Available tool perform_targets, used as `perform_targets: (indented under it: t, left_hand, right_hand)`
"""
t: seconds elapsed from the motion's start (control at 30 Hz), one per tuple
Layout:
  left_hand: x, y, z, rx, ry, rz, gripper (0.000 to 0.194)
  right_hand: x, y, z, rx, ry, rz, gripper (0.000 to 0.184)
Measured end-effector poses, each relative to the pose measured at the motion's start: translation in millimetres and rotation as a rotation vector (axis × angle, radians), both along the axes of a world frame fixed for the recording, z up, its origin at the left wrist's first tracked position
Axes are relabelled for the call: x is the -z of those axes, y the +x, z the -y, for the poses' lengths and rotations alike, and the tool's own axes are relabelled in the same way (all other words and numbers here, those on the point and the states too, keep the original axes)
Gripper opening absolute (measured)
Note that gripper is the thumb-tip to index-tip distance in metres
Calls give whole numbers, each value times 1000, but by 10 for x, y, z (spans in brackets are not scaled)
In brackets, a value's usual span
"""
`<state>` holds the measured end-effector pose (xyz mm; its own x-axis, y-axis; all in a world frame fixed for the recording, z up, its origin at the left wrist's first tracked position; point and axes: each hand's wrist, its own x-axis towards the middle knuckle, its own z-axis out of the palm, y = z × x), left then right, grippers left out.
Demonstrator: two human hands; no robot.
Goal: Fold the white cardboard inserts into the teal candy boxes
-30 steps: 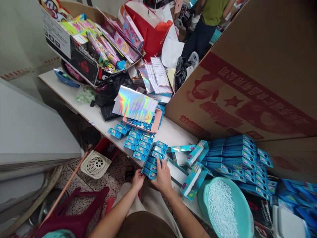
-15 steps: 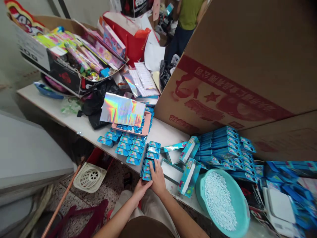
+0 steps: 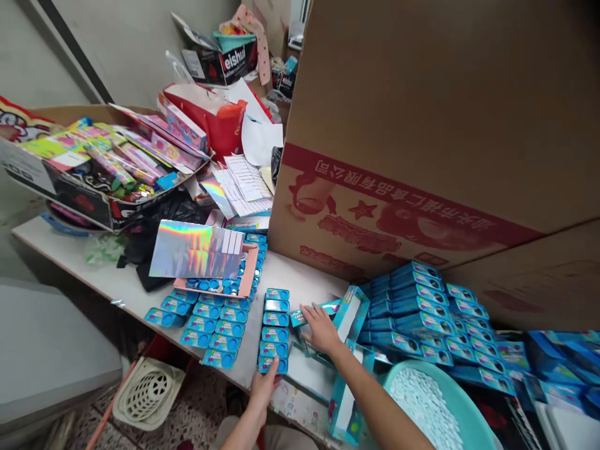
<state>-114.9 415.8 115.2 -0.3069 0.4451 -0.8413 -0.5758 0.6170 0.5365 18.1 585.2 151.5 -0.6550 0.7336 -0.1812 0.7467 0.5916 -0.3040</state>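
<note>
A row of small blue tins with printed lids stands on the table. My left hand is at the near end of this row, its thumb on the end tin and the other fingers partly hidden beside it. My right hand lies over a blue cardboard display box, with fingers spread across its upper edge and the thumb hard to see. Two more such boxes lie around it, a tilted one and a nearer one. More blue tins stand in rows to the left.
A pink box of tins sits under a shiny holographic card. Stacked blue boxes and a turquoise basin of pale candies stand right. A large brown carton walls off the back. A toy-filled carton is far left.
My right hand has left the row of tins and moved right onto the display box. My left hand stays at the row's near end. The view has turned right, and the other person is out of sight.
</note>
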Motion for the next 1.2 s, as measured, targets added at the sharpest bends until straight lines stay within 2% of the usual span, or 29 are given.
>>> perform_targets:
  t: [0.17, 0.27, 0.37, 0.43, 0.53, 0.63, 0.7, 0.77, 0.8, 0.83, 0.9, 0.97, 1.03, 1.13, 1.2]
  left_hand:
    - [8, -15, -783, 55, 9, -71, 55]
    - [19, -15, -1264, 95, 36, -101, 61]
    - [-10, 24, -1523, 141, 86, -111, 67]
    - [-74, 47, -1484, 174, 117, -133, 68]
    - [-251, -67, -1153, 194, 186, -228, 67]
    - [-508, -544, -738, 169, 246, -487, 57]
    - [-704, -1072, -542, 165, 218, -895, 50]
    - [-890, -1685, -452, 88, 57, -1229, 52]
    - [-968, -1990, -447, 23, -62, -1328, 58]
    - [-1030, -2279, -466, -41, -177, -1372, 66]
    - [-1100, -2776, -559, -67, -268, -1338, 84]
    - [-1105, -3148, -695, 2, -211, -1204, 91]
    - [-1065, -3410, -838, 115, -100, -1059, 83]
    - [-978, -3652, -1008, 266, 16, -917, 68]
    - [-931, -3745, -1063, 347, 69, -850, 65]
  right_hand:
    - [64, 189, -141, -70, 80, -17, 20]
    - [21, 408, -188, -68, 105, -48, 15]
    - [-150, 630, -205, -83, 89, -104, 16]
    - [-336, 745, -158, -101, 60, -163, 16]
    - [-663, 804, 42, -191, 17, -308, 20]
    - [-901, 692, 389, -339, -23, -447, 20]
    - [-928, 543, 660, -451, -7, -489, 15]
    - [-828, 364, 920, -540, 50, -488, 9]
    - [-734, 273, 1034, -563, 81, -471, 8]
    - [-617, 183, 1132, -573, 108, -447, 9]
    - [-344, 10, 1284, -574, 154, -388, 14]
    - [-61, -156, 1386, -554, 184, -301, 16]
    - [190, -322, 1460, -470, 186, -190, 16]
    - [467, -556, 1559, -262, 142, -41, 14]
    - [578, -678, 1616, -121, 119, 14, 21]
